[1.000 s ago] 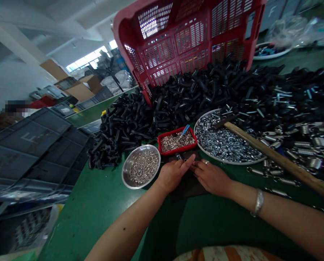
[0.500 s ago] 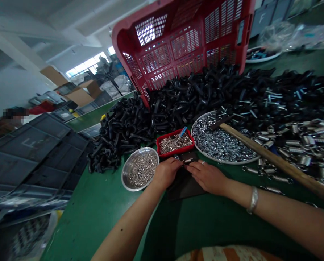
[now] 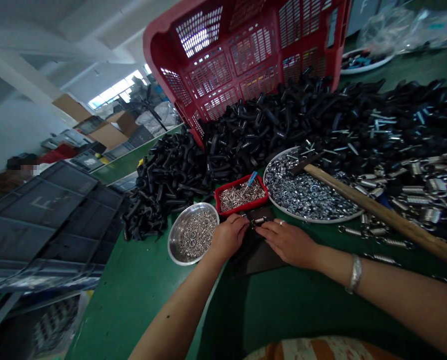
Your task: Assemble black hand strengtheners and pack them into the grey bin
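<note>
A coil spring (image 3: 260, 220) lies between my hands, just above a dark mat (image 3: 263, 257). My left hand (image 3: 226, 237) is closed in a pinch at the spring's left end, where a small dark piece shows; the fingertips hide what they hold. From the near right side, my right hand (image 3: 291, 243) has its fingers together against the spring, with the thumb hidden. Behind them stands a red tray (image 3: 242, 206) of small metal pins with a blue-handled tool (image 3: 252, 178) in it. Left of my left hand is a metal bowl (image 3: 174, 245) of small metal parts.
A round tray (image 3: 302, 218) of metal pieces carries the head of a wooden-handled hammer (image 3: 358, 199). Loose springs (image 3: 407, 190) lie at right. Black curved handles (image 3: 246, 145) are heaped beneath a tipped red crate (image 3: 193, 75). Grey crates (image 3: 39, 215) stand at left.
The fingers of my two hands have drawn slightly apart, and more of the spring shows between them. The whole view has shifted a little.
</note>
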Demonstrator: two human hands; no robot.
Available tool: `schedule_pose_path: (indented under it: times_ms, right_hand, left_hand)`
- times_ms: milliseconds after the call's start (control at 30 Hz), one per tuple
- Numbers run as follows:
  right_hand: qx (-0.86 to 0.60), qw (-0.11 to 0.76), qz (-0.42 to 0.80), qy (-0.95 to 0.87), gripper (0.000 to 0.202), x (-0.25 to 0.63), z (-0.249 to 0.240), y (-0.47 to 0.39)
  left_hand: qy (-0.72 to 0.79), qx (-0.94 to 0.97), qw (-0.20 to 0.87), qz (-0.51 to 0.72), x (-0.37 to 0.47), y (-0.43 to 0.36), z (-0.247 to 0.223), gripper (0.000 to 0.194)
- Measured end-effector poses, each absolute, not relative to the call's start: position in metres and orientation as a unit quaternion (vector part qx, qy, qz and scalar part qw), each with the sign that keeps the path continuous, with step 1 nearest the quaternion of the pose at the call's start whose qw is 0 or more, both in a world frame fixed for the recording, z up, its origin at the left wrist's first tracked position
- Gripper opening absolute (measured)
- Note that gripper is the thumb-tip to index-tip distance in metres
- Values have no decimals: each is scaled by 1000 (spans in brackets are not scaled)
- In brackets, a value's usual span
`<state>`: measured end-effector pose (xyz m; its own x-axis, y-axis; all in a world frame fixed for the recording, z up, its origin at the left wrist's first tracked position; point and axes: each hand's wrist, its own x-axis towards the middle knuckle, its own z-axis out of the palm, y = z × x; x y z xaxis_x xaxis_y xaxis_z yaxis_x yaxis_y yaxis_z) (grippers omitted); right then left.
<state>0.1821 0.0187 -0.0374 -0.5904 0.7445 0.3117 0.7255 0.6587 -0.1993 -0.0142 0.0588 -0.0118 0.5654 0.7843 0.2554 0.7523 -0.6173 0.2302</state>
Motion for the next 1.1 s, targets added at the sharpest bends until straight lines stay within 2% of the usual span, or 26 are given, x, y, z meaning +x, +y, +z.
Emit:
schedule_pose_path:
  times_ms: [300, 767, 1100]
  right_hand:
    - [-411, 183, 24, -893, 38, 182, -39, 19]
    - [-414, 174, 27, -893, 39, 182, -34, 18]
    - [-419, 163, 28, -893, 39, 181, -31, 16]
  left_hand:
    - [425, 886, -5, 186, -12, 56, -19, 20]
    - [393, 913, -85, 60, -11, 54, -14, 23]
    - [398, 915, -52, 49, -11, 56, -12, 23]
